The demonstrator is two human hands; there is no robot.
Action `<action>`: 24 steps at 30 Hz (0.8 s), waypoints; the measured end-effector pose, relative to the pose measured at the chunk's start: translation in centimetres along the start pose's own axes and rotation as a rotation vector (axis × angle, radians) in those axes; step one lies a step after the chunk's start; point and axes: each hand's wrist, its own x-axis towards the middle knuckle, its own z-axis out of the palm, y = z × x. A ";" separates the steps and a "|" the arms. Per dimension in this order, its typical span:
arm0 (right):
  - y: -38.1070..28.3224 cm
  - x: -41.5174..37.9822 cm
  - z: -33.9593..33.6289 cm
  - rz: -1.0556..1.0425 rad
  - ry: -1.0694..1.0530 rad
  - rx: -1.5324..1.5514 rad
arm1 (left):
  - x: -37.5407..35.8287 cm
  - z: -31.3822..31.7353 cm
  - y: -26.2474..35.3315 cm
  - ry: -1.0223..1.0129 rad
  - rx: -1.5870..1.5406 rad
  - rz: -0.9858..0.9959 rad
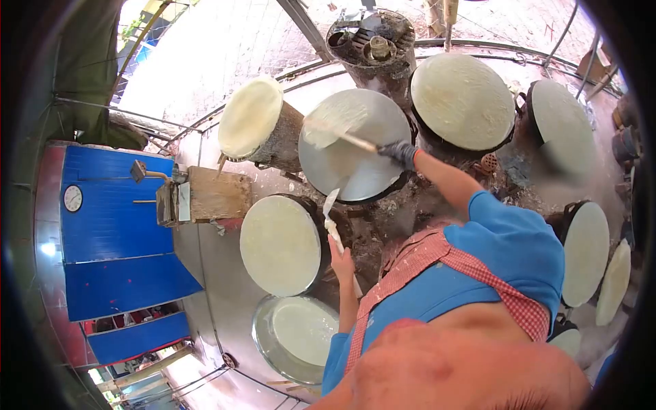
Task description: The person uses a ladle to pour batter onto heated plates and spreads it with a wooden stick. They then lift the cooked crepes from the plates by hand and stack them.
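My right hand (398,155), in a black glove, is closed round the wooden handle of a batter spreader (360,142). Its far end reaches over a large round metal griddle (372,174), where pale batter (335,119) covers the upper left part. My bare left hand (342,264) grips a long spatula (331,203) smeared with white batter. The spatula's blade points up near the griddle's lower left rim. Fingers of both hands are wrapped round their tools.
Round griddles covered with pale batter stand around me: one (280,244) at left, one (465,101) at upper right, several farther right. A tilted drum (250,117) bears another pale round. A large metal basin (263,342) is at lower left, a sooty drum stove (383,68) behind.
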 end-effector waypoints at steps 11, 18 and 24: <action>-8.6 0.0 -2.8 0.376 -0.264 -0.273 | -7.8 1.6 5.9 0.035 -0.548 -0.419; -5.8 9.3 -9.1 -0.053 -0.434 -0.326 | -10.9 2.3 3.8 0.134 -0.344 -0.371; -4.4 6.5 -8.0 0.288 -0.562 -0.468 | -11.3 2.9 3.7 0.101 -0.476 -0.469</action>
